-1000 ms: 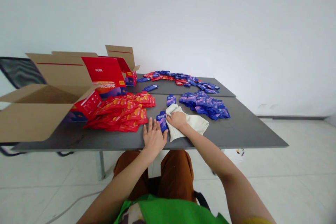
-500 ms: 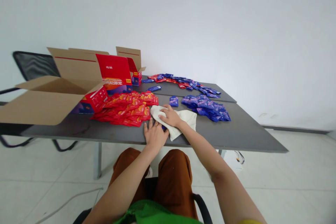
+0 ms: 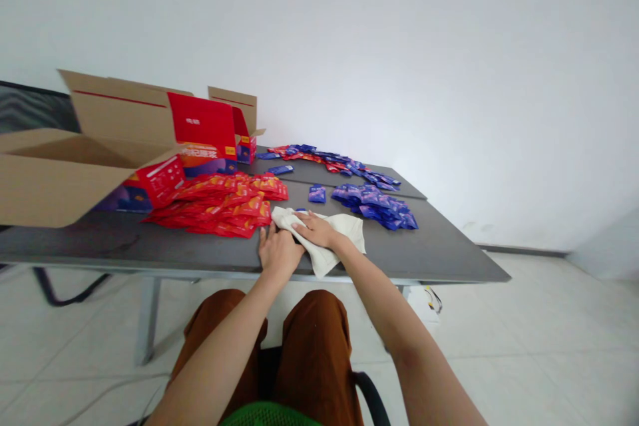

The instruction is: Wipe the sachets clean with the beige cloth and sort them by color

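A white cloth lies crumpled near the table's front edge. My right hand rests on top of it, fingers curved over and pressing the fabric. Beside the cloth's left edge, my left hand lies on the table with its visible fingers stretched forward; the inner fingers are partly hidden by the cloth. A bit of a blue packet shows at the cloth's far edge, mostly covered. To the left of my hands is a heap of red packets. Just beyond the cloth sits a single blue packet.
Blue packets are heaped to the right. A mixed row of red and blue packets curves along the back. Open cardboard boxes stand at the left on the dark table. A black chair is behind them.
The view has swung, shifting the scene leftward. The blue piece near my left hand is now covered, while blue shows at the cloth's far edge. My right fingers lie closer together.
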### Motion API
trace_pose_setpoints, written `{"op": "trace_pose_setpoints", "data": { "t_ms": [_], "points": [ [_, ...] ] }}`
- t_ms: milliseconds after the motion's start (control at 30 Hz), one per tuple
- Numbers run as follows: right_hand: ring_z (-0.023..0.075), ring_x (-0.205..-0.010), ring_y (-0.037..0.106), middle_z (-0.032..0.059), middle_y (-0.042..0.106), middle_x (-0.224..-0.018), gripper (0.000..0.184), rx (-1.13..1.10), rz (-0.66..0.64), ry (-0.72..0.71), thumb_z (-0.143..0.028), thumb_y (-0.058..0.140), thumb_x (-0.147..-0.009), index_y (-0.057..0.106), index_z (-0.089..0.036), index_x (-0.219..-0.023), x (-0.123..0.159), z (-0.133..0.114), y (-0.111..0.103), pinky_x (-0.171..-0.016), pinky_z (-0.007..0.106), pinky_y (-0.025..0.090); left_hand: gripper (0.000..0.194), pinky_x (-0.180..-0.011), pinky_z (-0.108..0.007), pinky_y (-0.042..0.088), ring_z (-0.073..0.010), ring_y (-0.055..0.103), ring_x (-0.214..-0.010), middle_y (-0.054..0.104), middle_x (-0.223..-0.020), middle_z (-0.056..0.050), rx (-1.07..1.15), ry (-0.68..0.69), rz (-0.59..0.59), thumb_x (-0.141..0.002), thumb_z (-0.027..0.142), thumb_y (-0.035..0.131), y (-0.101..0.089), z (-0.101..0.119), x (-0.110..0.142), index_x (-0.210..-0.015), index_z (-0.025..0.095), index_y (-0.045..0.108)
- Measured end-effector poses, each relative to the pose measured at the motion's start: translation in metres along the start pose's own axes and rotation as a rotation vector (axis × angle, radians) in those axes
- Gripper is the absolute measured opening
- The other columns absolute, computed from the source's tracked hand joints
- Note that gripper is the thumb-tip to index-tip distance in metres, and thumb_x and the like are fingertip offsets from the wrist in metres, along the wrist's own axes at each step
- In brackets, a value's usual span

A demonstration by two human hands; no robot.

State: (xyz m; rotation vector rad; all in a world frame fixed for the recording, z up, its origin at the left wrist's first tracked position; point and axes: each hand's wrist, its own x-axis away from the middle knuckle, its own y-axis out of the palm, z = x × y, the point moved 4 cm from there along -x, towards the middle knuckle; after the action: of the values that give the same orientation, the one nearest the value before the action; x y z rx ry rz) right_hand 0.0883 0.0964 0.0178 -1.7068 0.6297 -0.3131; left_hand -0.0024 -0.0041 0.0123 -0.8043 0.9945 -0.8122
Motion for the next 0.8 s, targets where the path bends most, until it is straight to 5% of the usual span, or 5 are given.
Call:
{"op": "trace_pose_setpoints", "data": {
  "t_ms": [133,300,433,533,800],
  "points": [
    [0.0192,-0.142,0.031,0.0089,0.034,-0.154,0.056,-0.018,-0.050,0.161,-0.044,0.025,-0.104,0.037,-0.010,-0.147,-0.017,0.003,-0.005,-0.118,0.030,0.016,0.058,-0.111,-0.052,0.029,-0.0348,0.045,-0.131,0.059,-0.133,-0.018,0.007,0.019,-0.029,-0.079,0.049,0.057,0.002,-0.001,-0.004,-0.126,0.017,0.064],
    [0.0158,-0.143,0.028,0.0065,0.046,-0.146,0.045,-0.038,-0.050,0.193,-0.036,0.037,-0.102,0.052,-0.013,-0.137,-0.023,0.000,-0.010,-0.116,0.025,0.016,0.051,-0.109,-0.054,0.031,-0.0350,0.048,-0.129,0.064,-0.125,-0.016,0.002,0.046,-0.036,-0.081,0.048,0.054,0.003,-0.001,-0.007,-0.120,0.019,0.067],
    [0.0142,-0.145,0.023,0.0028,0.032,-0.155,0.047,-0.056,-0.084,0.084,-0.040,0.034,-0.102,0.045,-0.021,-0.144,-0.001,-0.009,-0.006,-0.119,0.031,0.013,0.046,-0.111,-0.051,0.030,-0.0342,0.048,-0.129,0.064,-0.123,-0.021,0.004,0.015,-0.027,-0.083,0.046,0.051,0.000,-0.001,-0.003,-0.106,0.014,0.073],
    [0.0148,-0.146,0.019,0.0048,0.025,-0.157,0.055,-0.079,-0.132,0.048,-0.043,0.024,-0.103,0.030,-0.019,-0.152,0.017,-0.009,-0.007,-0.120,0.033,0.010,0.052,-0.112,-0.050,0.028,-0.0338,0.047,-0.130,0.063,-0.126,-0.022,0.025,0.007,-0.016,-0.084,0.046,0.048,-0.002,0.000,-0.002,-0.115,0.011,0.070],
    [0.0255,-0.146,0.019,0.0009,0.024,-0.157,0.062,-0.132,-0.214,0.251,-0.057,0.022,-0.100,0.026,-0.025,-0.154,0.005,0.005,-0.013,-0.120,0.045,0.009,0.057,-0.111,-0.053,0.027,-0.0357,0.045,-0.131,0.057,-0.135,-0.018,0.064,0.036,0.011,-0.083,0.044,0.051,-0.003,0.001,-0.002,-0.130,0.013,0.061]
  ]
}}
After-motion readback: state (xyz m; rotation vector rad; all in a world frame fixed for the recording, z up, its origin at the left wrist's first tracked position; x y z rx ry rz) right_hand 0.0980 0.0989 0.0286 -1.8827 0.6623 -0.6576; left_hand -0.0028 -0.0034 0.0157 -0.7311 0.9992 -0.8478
